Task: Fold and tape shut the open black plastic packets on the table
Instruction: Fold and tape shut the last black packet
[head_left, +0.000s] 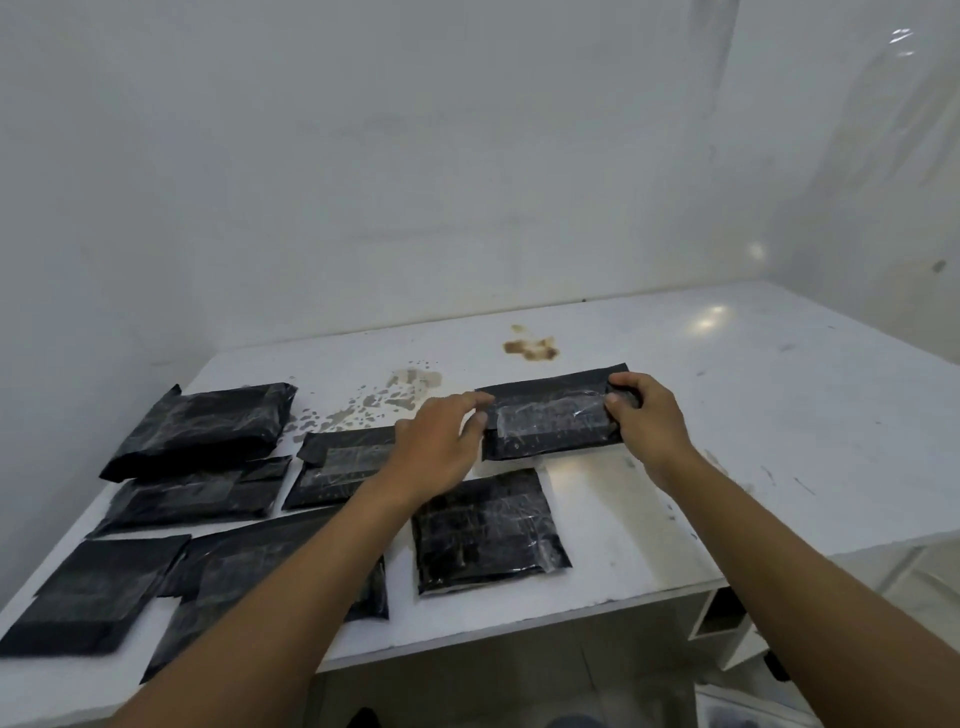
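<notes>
1. Our right hand (644, 423) pinches the right end of the folded black packet (550, 422), fingers curled over it.
2. Our left hand (441, 441) is loosely spread at the packet's left end; we cannot tell whether it touches.
3. The packet lies on the table (753, 374) between our hands.

A white bench (753, 415) stands against a pale wall (363, 182). A brown stain (531, 348) marks its far side, with greyish splotches (395, 400) nearby. Clear plastic sheeting (857, 156) hangs at the right.
</notes>
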